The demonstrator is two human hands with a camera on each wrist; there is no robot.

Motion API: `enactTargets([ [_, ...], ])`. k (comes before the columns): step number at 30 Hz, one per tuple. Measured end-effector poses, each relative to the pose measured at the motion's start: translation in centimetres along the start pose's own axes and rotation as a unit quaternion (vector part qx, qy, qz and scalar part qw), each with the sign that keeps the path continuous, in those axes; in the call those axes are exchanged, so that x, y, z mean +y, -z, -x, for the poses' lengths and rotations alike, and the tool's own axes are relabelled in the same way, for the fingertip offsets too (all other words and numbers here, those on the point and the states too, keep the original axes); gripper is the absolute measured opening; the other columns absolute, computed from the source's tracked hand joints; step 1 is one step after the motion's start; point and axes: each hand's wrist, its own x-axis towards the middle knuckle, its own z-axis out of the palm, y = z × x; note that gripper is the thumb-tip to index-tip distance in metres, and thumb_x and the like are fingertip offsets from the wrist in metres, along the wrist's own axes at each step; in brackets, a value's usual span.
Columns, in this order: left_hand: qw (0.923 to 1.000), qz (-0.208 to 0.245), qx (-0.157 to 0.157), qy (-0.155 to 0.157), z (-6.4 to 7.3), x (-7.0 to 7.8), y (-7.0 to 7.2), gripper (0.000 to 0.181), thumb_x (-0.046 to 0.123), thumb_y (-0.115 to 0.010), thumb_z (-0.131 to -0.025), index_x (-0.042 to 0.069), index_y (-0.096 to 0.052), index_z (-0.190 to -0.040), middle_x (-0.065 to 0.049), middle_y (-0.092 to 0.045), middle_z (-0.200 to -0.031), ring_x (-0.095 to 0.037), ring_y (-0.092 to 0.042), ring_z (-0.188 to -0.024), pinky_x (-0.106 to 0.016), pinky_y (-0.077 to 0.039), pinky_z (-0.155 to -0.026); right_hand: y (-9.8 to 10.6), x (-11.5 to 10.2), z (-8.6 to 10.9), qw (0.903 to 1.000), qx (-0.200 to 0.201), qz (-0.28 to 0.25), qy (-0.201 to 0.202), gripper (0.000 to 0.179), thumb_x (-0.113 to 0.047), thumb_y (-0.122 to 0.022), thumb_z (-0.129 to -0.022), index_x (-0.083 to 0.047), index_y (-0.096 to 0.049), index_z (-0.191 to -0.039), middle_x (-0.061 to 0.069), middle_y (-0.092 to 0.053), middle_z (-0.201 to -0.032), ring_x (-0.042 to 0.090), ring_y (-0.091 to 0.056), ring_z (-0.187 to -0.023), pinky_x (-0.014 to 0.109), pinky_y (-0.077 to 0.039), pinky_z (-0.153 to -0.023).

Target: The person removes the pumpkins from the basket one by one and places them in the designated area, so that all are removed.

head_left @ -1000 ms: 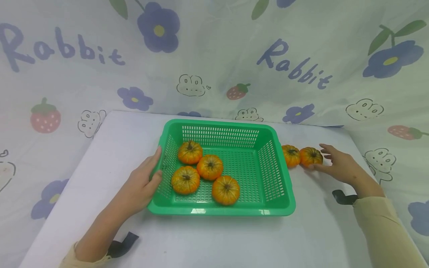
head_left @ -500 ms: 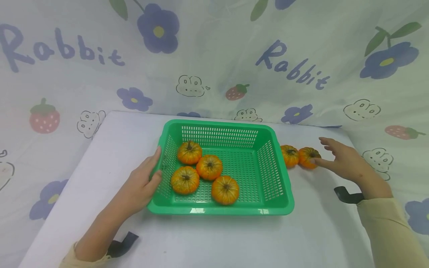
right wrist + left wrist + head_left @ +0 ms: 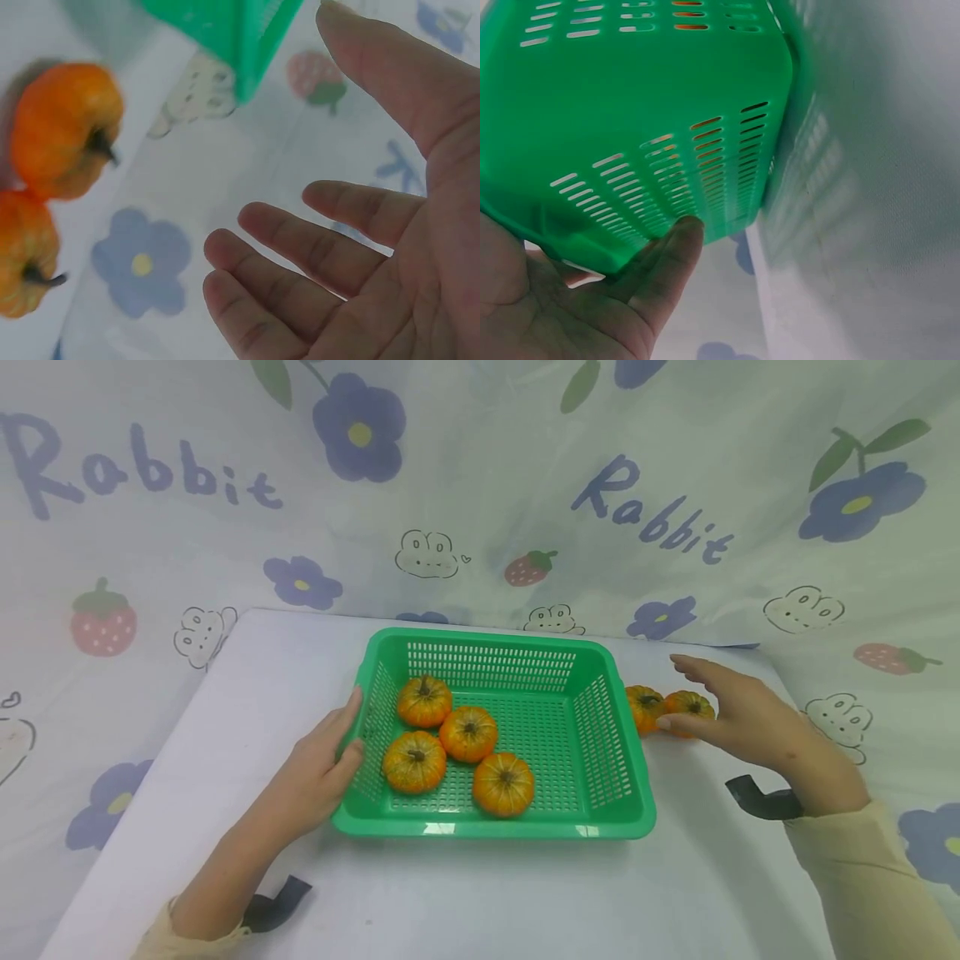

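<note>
A green plastic basket [image 3: 495, 828] with slotted walls holds several small orange pumpkins, one of them a pumpkin [image 3: 504, 785] near the front wall. At its left side my left hand [image 3: 318, 768] grips the rim, thumb at the edge and fingers [image 3: 667, 274] against the outer wall. Right of the basket, two more pumpkins sit side by side on the table: the nearer-to-basket pumpkin [image 3: 643, 706] and the outer pumpkin [image 3: 692, 703]. My right hand [image 3: 750, 722] is raised over them, fingers spread and thumb apart, holding nothing; its thumb partly covers the outer pumpkin in the head view.
The white tabletop [image 3: 480, 897] extends around the basket. Behind it hangs a white cloth [image 3: 480, 485] printed with flowers, rabbits and strawberries. A black strap [image 3: 765, 799] is at the right wrist, another black strap [image 3: 276, 906] at the left.
My right hand has lifted off the outer pumpkin and shifted left toward the basket, with nothing in it. The left hand stays on the rim; the pumpkins have not visibly moved.
</note>
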Motion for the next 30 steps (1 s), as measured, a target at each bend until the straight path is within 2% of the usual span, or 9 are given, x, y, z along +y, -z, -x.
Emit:
enactTargets([
  [6,1.0000,0.004,-0.002,0.002,-0.1,-0.3,-0.2,0.067,0.013,-0.041,-0.109,0.005,-0.009,-0.168,-0.025,-0.039,-0.159,-0.034,-0.056,-0.119,-0.057,-0.050,-0.100,0.0,-2.9,-0.2,0.9996,-0.017,-0.006,0.021,0.096,-0.060,-0.075,-0.090,-0.007,-0.038,-0.162,0.020,-0.045,-0.159,0.046,-0.042,-0.142,0.068,-0.039,-0.108],
  [13,1.0000,0.008,-0.003,0.001,-0.2,-0.3,-0.2,0.067,0.012,-0.042,-0.109,0.004,-0.009,-0.167,-0.026,-0.037,-0.160,-0.036,-0.052,-0.128,-0.061,-0.044,-0.107,-0.2,-5.4,-0.7,0.9982,-0.031,0.011,0.051,0.092,-0.054,-0.077,-0.091,-0.012,-0.038,-0.162,0.019,-0.049,-0.156,0.043,-0.050,-0.136,0.067,-0.043,-0.105],
  [18,0.9999,0.010,-0.003,0.003,-0.2,-0.3,-0.2,0.067,0.012,-0.042,-0.109,0.005,-0.009,-0.168,-0.025,-0.038,-0.160,-0.035,-0.054,-0.125,-0.059,-0.046,-0.105,-0.4,-6.9,-1.1,0.9960,-0.036,0.027,0.077,0.088,-0.049,-0.079,-0.092,-0.010,-0.041,-0.161,0.017,-0.052,-0.154,0.039,-0.055,-0.132,0.064,-0.046,-0.104],
  [30,0.9998,0.019,0.002,0.001,0.0,-0.2,-0.1,0.068,0.013,-0.043,-0.109,0.007,-0.009,-0.168,-0.025,-0.039,-0.159,-0.033,-0.058,-0.117,-0.055,-0.052,-0.098,-1.3,-10.6,-3.2,0.9875,-0.065,0.055,0.133,0.090,-0.047,-0.082,-0.089,-0.008,-0.042,-0.160,0.015,-0.048,-0.158,0.038,-0.049,-0.141,0.059,-0.043,-0.110],
])
